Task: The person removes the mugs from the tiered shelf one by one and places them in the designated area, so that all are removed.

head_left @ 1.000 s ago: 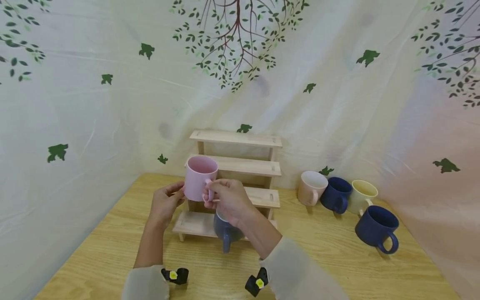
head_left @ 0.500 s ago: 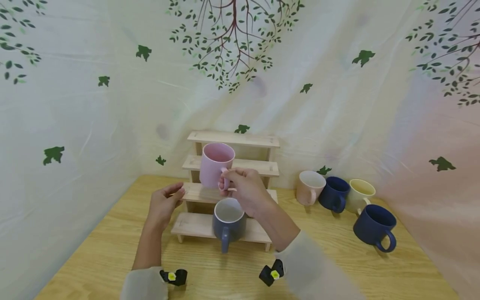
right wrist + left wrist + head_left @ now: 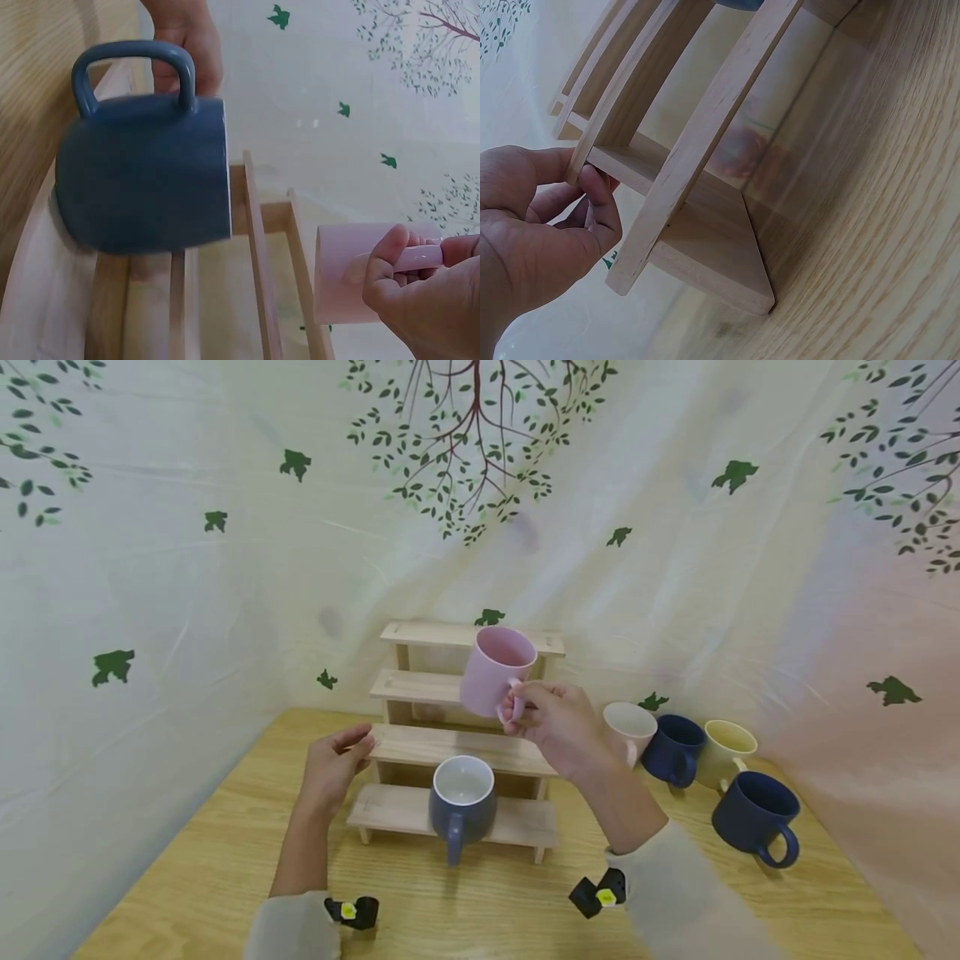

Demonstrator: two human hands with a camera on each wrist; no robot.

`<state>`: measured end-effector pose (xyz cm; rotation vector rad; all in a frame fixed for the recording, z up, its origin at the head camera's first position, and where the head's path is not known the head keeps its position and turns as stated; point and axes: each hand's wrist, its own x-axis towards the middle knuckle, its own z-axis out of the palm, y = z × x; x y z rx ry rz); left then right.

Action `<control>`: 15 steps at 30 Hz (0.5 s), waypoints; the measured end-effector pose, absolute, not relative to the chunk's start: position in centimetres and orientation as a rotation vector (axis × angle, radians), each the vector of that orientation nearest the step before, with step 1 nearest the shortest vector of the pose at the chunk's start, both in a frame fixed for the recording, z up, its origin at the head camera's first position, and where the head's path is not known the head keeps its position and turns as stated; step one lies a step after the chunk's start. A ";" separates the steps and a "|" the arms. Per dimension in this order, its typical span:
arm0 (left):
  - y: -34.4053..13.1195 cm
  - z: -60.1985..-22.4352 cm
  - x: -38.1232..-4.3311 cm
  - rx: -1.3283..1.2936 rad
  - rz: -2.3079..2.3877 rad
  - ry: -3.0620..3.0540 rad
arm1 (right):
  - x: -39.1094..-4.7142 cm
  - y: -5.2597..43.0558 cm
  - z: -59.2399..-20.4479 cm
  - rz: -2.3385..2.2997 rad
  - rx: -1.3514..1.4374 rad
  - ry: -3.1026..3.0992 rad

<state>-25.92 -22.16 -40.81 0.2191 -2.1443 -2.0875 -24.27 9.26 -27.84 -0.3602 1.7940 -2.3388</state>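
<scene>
My right hand (image 3: pixel 558 727) grips the handle of a pink mug (image 3: pixel 491 672), which hangs in the air, slightly tilted, in front of the upper shelves. At the left end of the second-lowest board, my left hand (image 3: pixel 333 772) pinches the edge of the wooden tiered shelf (image 3: pixel 427 743); the left wrist view shows thumb and fingers (image 3: pixel 600 199) on that board end. A blue-grey mug (image 3: pixel 461 814) with a white inside stands upright on the lowest board, its handle toward me. In the right wrist view this blue mug (image 3: pixel 142 176) looms close, with the pink mug (image 3: pixel 349 274) beyond.
Right of the shelf, on the wooden table (image 3: pixel 480 910), stand a pale pink mug (image 3: pixel 624 727), a dark blue mug (image 3: pixel 670 752), a yellow mug (image 3: pixel 720 760) and a nearer navy mug (image 3: pixel 750 818). A leaf-printed cloth (image 3: pixel 675 610) hangs behind.
The right hand has carried the pink mug rightward and up, away from the left hand. My left hand has stayed at the shelf's left side. The blue-grey mug is now fully uncovered.
</scene>
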 end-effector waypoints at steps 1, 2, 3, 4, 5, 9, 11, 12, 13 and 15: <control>-22.2 -40.9 -25.9 0.217 -2.090 -2.142 | -24.3 9.7 -27.8 -2.337 -0.357 1.803; -22.2 -40.9 -26.0 0.215 -2.091 -2.141 | -24.3 10.1 -27.7 -2.337 -0.348 1.813; -22.2 -41.0 -26.0 0.215 -2.090 -2.142 | -24.2 10.6 -27.6 -2.338 -0.340 1.820; -22.3 -41.0 -26.0 0.212 -2.089 -2.143 | -24.2 11.0 -27.5 -2.343 -0.324 1.833; -22.3 -41.1 -26.0 0.211 -2.089 -2.144 | -24.3 11.5 -27.4 -2.347 -0.309 1.841; -22.3 -41.1 -26.0 0.212 -2.088 -2.141 | -24.4 13.6 -27.3 -2.365 -0.293 1.853; -22.2 -41.0 -26.1 0.213 -2.091 -2.132 | -24.4 14.7 -27.2 -2.382 -0.273 1.833; -22.2 -41.0 -26.1 0.212 -2.090 -2.130 | -24.3 15.3 -27.2 -2.393 -0.262 1.822; -22.2 -41.0 -26.1 0.212 -2.091 -2.126 | -24.3 15.8 -27.2 -2.395 -0.253 1.829; -22.3 -41.0 -26.1 0.211 -2.087 -2.125 | -24.2 16.9 -27.2 -2.393 -0.245 1.864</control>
